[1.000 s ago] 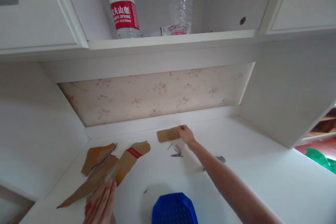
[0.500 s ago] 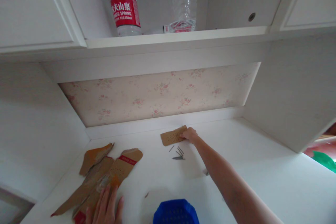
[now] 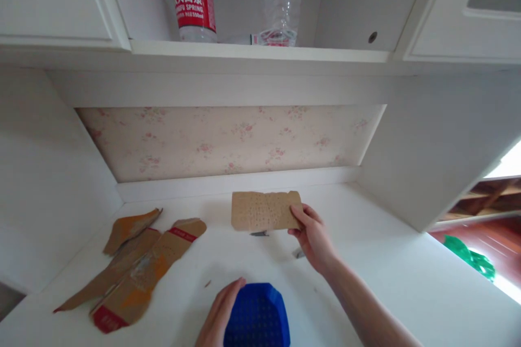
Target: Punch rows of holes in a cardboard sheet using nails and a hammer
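Note:
A flat piece of brown cardboard [image 3: 260,211] dotted with small holes is pinched at its right end by my right hand [image 3: 313,236], thumb on the near face. It is raised above the white surface [image 3: 366,260], in front of the back ledge. Under its lower edge a small dark metal piece [image 3: 259,233] shows; the thin nails seen there earlier are hidden. My left hand [image 3: 222,312] is closed along the left rim of a blue plastic basket [image 3: 280,309] with a perforated bottom, at the lower edge of the view.
Torn cardboard strips [image 3: 134,276] with red bands and orange stains lie at left. A small grey object [image 3: 298,253] sits below my right hand, and a brown scrap [image 3: 208,283] left of the basket. Overhead, a cabinet shelf [image 3: 260,51] carries two plastic bottles [image 3: 193,5].
My right hand has lifted the cardboard piece off the surface and turned it more upright. My left hand has left the torn cardboard for the blue basket. The view has shifted.

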A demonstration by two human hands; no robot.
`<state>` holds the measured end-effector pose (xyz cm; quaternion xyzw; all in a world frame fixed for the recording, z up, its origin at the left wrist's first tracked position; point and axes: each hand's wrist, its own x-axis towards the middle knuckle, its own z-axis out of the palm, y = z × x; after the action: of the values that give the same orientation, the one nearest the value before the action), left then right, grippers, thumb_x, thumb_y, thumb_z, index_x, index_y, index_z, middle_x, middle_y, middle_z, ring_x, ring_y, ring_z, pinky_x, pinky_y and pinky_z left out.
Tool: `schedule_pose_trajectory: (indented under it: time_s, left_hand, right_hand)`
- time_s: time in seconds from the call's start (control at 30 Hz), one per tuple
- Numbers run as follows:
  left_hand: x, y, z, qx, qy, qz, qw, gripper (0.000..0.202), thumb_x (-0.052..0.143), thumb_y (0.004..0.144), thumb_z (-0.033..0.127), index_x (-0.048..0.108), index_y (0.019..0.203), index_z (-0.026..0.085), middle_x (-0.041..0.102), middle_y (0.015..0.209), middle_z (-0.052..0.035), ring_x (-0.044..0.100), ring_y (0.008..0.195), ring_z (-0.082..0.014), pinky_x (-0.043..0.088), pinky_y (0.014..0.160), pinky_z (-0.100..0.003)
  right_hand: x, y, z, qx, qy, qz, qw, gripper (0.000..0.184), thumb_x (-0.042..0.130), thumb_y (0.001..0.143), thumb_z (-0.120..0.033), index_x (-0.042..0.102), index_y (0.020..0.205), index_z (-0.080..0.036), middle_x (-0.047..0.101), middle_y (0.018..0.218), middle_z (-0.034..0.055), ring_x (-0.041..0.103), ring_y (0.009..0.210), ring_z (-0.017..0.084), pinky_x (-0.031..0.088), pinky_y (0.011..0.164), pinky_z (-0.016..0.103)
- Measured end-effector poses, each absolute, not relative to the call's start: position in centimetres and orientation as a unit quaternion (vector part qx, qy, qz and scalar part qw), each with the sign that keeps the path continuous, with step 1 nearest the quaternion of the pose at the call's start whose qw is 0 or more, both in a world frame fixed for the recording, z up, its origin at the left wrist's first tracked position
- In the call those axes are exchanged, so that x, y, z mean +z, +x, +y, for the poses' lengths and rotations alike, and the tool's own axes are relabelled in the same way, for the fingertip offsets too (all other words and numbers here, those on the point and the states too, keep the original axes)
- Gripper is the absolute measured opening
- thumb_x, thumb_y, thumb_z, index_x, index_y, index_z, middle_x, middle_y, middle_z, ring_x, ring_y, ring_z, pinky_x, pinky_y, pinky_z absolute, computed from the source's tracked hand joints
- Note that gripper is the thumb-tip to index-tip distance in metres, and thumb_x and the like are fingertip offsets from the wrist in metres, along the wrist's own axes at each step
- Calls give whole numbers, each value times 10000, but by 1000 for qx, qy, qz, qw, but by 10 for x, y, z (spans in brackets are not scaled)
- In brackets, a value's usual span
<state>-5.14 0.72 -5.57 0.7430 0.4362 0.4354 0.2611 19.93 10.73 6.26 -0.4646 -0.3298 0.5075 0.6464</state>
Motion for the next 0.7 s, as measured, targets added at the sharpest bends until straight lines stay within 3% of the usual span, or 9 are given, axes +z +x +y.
schedule_pose_trajectory:
  time_s: [0.1, 0.27, 0.4, 0.5, 0.7]
  left_hand:
    - [-43, -35, 11, 458, 718, 435, 292, 1013, 742, 639, 713, 385, 1465, 248, 557, 1362, -186, 570, 1218, -388, 478, 990, -565]
    - [-37, -32, 1, 462, 680, 377, 426, 1102, 531, 664, 880, 276, 1520, 234, 618, 1284, -199, 606, 1166, -397, 541, 904, -552]
    - [-39, -52, -4, 492, 644, 442, 384, 834, 344, 896, 734, 179, 1556, 251, 478, 1470, -144, 425, 1373, -331, 450, 1064, -491]
    - [-35, -60, 0, 525, 630, 436, 371, 759, 307, 953, 656, 129, 1559, 235, 369, 1550, -129, 391, 1398, -309, 416, 1101, -460]
    - [-28, -52, -1, 515, 564, 484, 427, 559, 511, 940, 526, 433, 1400, 217, 562, 1388, -134, 518, 1298, -294, 451, 1062, -418]
  right_hand:
    - [58, 188, 57, 581, -404, -276, 650, 175, 720, 820, -355, 700, 911, -207, 605, 819, -18, 512, 623, 88, 462, 420, 158]
    - [39, 176, 10, 595, -443, -213, 636, 261, 752, 782, -329, 682, 1011, -225, 611, 803, -18, 495, 595, 93, 421, 390, 165]
    - [27, 169, -7, 581, -479, -199, 628, 406, 804, 691, -361, 658, 1054, -250, 619, 805, -20, 476, 544, 87, 350, 349, 163]
    - [20, 166, -13, 581, -498, -221, 605, 487, 792, 680, -363, 641, 1132, -260, 655, 891, 3, 497, 543, 92, 318, 344, 167]
    - [4, 165, -16, 541, -555, -227, 590, 590, 775, 683, -425, 600, 1243, -358, 642, 1059, 3, 457, 492, 62, 234, 352, 174]
